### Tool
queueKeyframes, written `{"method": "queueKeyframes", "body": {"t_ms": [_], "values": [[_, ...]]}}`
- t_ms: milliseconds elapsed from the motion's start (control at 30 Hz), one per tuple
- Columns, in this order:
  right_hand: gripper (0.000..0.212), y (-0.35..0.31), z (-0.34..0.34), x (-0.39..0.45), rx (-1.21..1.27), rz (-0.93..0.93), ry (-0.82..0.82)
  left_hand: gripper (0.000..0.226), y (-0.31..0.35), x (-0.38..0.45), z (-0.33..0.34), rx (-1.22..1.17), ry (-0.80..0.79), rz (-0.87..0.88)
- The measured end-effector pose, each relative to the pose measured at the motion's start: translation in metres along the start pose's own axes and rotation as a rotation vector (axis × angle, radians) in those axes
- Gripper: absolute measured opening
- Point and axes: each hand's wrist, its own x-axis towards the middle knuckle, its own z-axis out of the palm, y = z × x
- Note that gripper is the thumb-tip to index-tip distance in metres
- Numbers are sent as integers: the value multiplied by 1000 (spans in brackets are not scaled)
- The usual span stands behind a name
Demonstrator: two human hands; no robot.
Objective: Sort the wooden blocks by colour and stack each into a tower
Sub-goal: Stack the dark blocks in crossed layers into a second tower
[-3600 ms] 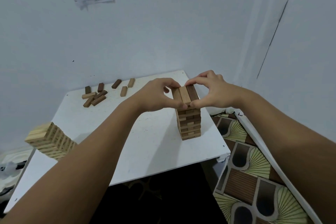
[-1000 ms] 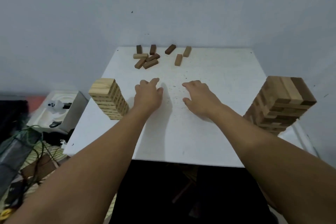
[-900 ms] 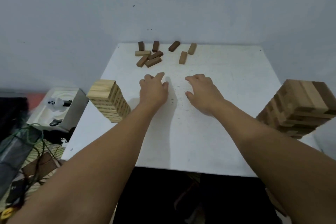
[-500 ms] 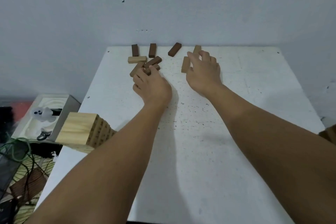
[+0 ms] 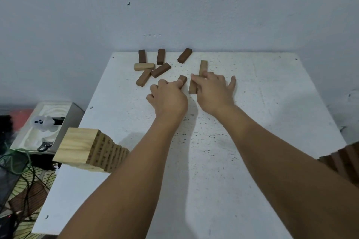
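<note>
The left hand (image 5: 168, 99) curls round a dark brown block (image 5: 182, 80) whose far end pokes out past its fingers; the right hand (image 5: 212, 91) lies over two mid-brown blocks, the nearer block (image 5: 192, 88) under its thumb side and the farther block (image 5: 203, 68) reaching away from the fingertips, though whether those fingers pinch or merely press flat is hard to tell from this angle; both hands sit well up the white table (image 5: 252, 122), near the loose scatter by the wall (image 5: 174, 6): three dark blocks standing in a row, the leftmost (image 5: 142, 56), the middle one (image 5: 160, 56) and a tilted one (image 5: 184, 55), plus a pale block (image 5: 144, 66), a dark slanted block (image 5: 160, 70) and a mid-brown block (image 5: 143, 79) touching one another; the pale tower (image 5: 91, 151) stands at the near left edge and the brown tower (image 5: 345, 159) peeks in at the right; to do this gathering well, I judge each hand should square its blocks side by side before lifting, keep dark apart from mid-brown if those count as separate colours, leave the pale one for the left tower, and carry low so elbows pass wide of both stacks
</note>
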Motion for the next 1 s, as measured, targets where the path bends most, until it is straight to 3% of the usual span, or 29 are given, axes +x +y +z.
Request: {"method": "queueKeyframes", "body": {"t_ms": [367, 600, 767, 1000], "values": [[43, 0, 7, -100, 57, -45, 76, 29, -16, -76, -21, 16, -152, 62], [49, 5, 14, -180, 127, -133, 78, 20, -38, -147, -33, -62, -224, 88], [36, 21, 11, -222, 211, -202, 127, 18, -47, -186, -35, -97, -204, 124], [38, 43, 0, -254, 490, -228, 79, 12, -53, -215, -28, -119, -135, 164]]}}
